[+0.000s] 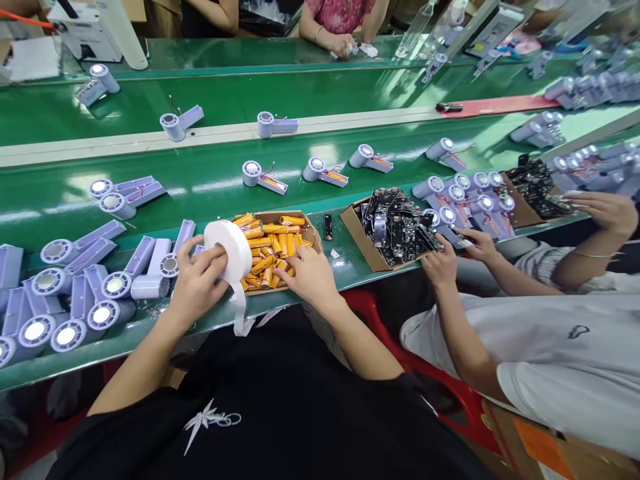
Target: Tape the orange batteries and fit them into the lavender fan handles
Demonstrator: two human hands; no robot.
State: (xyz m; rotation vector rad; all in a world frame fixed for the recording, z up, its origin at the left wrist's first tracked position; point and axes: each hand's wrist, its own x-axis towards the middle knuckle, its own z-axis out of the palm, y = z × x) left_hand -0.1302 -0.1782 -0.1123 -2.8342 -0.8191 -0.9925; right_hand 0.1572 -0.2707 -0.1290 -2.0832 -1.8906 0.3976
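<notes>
A roll of white tape (242, 253) is held in my left hand (197, 283), with the fingers in its core and a loose strip hanging down over the bench edge. My right hand (315, 280) reaches into a cardboard box (316, 235) filled with orange cylindrical batteries (273, 245). Its thumb and forefinger close on a battery at the near side of the box; the other fingers curl over the pile. Left of my left hand lie several lilac fan housings (117, 285) with hollow handles.
A box of black circuit boards (395, 227) stands to the right, beside a co-worker's hands (443, 263). Several lilac housings with batteries in their handles (324, 175) lie on the green conveyor (210, 163). More people sit across the line.
</notes>
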